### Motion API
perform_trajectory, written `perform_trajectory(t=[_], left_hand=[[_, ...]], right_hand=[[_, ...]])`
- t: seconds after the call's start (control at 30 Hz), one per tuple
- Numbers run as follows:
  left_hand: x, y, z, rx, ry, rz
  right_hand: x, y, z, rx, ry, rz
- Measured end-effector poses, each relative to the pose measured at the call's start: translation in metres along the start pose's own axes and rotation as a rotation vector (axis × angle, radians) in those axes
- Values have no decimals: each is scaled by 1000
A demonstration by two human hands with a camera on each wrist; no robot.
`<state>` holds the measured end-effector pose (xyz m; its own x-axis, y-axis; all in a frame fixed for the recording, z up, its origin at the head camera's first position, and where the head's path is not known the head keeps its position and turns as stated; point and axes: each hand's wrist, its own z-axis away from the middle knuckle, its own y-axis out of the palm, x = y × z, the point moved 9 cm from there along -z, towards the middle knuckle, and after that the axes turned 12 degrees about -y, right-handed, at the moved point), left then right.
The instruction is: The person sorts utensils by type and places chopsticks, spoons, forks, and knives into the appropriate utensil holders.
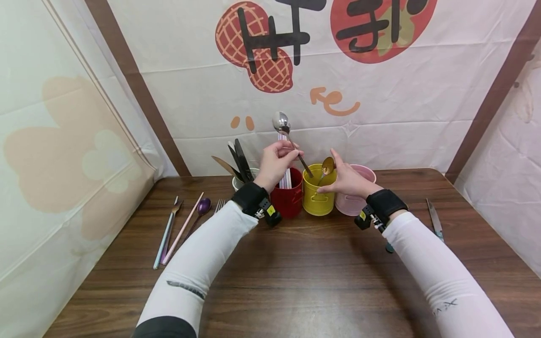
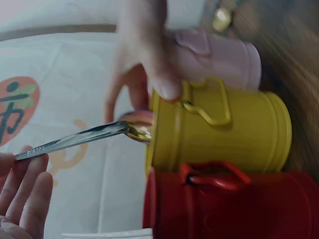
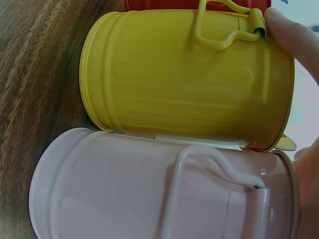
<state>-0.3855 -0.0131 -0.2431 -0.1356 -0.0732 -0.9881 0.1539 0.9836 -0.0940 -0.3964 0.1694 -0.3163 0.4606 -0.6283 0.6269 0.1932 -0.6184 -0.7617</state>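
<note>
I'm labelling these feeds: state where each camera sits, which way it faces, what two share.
Head: on the head, facing forward and down over the table; left hand, right hand and white sleeves show.
Left wrist: on that wrist, facing the silver spoon, yellow cup and red cup; both hands show in part.
Right wrist: on that wrist, facing the yellow cup and pink cup; part of the right hand shows.
Shared by wrist views: these three cups.

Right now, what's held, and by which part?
Left hand pinches the silver metal spoon by its handle, below the bowl. Right hand touches the yellow metal cup at its rim; grip unclear.
</note>
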Motion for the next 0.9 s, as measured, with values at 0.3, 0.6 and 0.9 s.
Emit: perform_trajectory(t=[0.3,0.6,0.9], left_hand=[[26,21,-11,64,-69,-361],[34,30,-14,-13,-25,-894],[40,36,-20,-67,-55,-1085]], right_hand=[[2,1,2,3,-12,-6],[5,-2,1,-7,-36,5],[3,-1,1,0,-27,-14]])
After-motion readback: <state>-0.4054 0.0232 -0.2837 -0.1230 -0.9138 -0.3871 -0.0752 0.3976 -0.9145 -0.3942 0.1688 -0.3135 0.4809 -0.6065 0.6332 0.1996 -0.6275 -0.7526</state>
